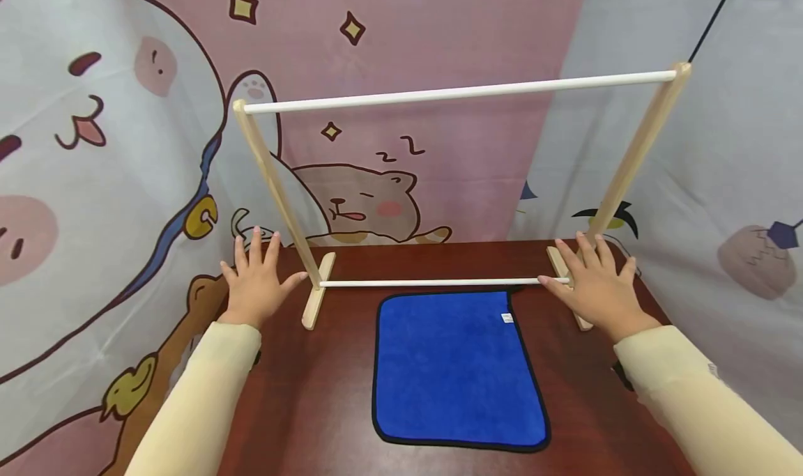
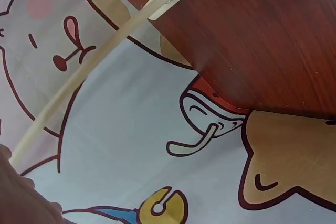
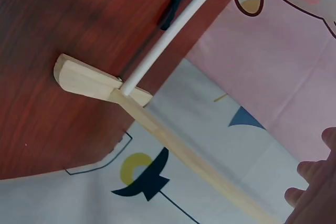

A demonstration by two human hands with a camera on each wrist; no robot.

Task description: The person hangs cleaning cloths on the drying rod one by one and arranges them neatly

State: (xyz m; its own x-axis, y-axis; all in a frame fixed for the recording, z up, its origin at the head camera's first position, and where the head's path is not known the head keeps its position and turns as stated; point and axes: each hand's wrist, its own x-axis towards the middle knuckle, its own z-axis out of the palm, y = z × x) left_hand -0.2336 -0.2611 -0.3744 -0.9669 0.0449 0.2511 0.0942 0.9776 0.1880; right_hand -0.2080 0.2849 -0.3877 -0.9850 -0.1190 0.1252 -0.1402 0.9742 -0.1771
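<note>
A blue cloth (image 1: 458, 371) with black edging and a small white tag lies flat on the dark red-brown table (image 1: 301, 406). Behind it stands a rack with wooden side posts and feet, an upper white bar (image 1: 458, 93) and a lower white bar (image 1: 433, 282). My left hand (image 1: 254, 288), fingers spread, is held near the left post (image 1: 276, 183) and grasps nothing. On the other side my right hand (image 1: 599, 288) is spread too, overlapping the right post (image 1: 640, 148) in the head view; whether it touches the rack I cannot tell.
A printed cartoon curtain (image 1: 408, 37) hangs behind the table and along both sides. The rack's left foot (image 1: 318, 291) and right foot (image 3: 86, 78) rest on the table toward its back edge.
</note>
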